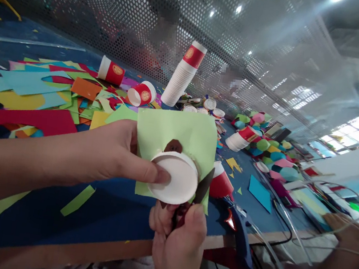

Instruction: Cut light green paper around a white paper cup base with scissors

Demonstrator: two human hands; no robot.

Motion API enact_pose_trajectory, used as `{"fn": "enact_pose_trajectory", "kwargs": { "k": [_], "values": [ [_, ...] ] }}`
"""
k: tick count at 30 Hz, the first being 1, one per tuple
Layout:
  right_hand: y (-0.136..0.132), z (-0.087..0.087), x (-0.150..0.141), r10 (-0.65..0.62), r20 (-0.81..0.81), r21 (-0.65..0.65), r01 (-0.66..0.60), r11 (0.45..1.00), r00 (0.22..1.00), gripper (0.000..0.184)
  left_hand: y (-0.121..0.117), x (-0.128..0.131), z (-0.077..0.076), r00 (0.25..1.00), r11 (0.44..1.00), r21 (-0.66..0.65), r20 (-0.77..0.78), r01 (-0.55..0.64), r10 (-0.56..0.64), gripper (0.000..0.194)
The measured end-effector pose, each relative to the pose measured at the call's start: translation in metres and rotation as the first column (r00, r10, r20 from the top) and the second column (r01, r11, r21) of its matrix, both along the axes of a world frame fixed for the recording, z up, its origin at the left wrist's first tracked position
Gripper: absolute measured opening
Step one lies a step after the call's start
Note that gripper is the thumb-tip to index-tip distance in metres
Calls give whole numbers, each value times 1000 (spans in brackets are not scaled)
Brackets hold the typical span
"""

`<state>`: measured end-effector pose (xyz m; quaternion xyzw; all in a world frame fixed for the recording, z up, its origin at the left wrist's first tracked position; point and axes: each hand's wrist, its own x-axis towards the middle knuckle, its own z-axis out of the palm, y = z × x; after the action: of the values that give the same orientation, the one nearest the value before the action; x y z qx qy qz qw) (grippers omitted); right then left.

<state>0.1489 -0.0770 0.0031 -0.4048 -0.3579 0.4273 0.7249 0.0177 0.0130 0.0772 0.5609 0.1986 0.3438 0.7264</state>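
My left hand (135, 159) pinches a light green paper sheet (180, 128) together with a white round piece with a raised rim (177, 181), like a cup base or lid. The thumb presses on the white face; the other fingers are behind the paper. A brown shape (173, 146) shows just above the rim. My right hand (181, 231) is closed around the dark red handles of a pair of scissors (203, 186). Their dark blade lies at the right side of the sheet, beside the white piece.
Coloured paper scraps (31, 85) pile up at left. A tall cup stack (181, 74) and loose red-and-white cups (141, 94) stand or lie behind. A glue gun (242, 234) and its cable are at right, near another person's hand (350, 232).
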Motion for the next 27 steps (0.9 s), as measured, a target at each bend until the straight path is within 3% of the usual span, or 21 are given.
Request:
{"fn": "enact_pose_trajectory", "kwargs": {
  "k": [5, 8, 11, 15, 20, 27],
  "values": [
    [8, 10, 3, -32, 3, -119, 32, 992, 999, 51, 18, -1, 4, 997, 994, 98, -62, -44, 50, 20],
    [17, 25, 5, 2, 28, -168, 2, 986, 1000, 53, 38, -2, 11, 981, 980, 197, -182, -26, 63, 30],
    [33, 42, 7, 36, 63, -165, -26, 986, 997, 53, 60, -1, 22, 978, 960, 275, -181, -53, 105, 33],
    [68, 57, 6, 40, 126, -110, -26, 994, 991, 48, 88, 2, 39, 986, 931, 344, -63, -122, 152, 32],
    [123, 71, 0, -9, 98, 3, 8, 1000, 995, 52, 125, 1, 56, 979, 930, 314, -10, -190, 204, 38],
    [187, 86, -15, 102, 61, 143, -110, 984, 993, 50, 162, -13, 70, 950, 883, 351, 119, -313, 289, 34]
  ]
}}
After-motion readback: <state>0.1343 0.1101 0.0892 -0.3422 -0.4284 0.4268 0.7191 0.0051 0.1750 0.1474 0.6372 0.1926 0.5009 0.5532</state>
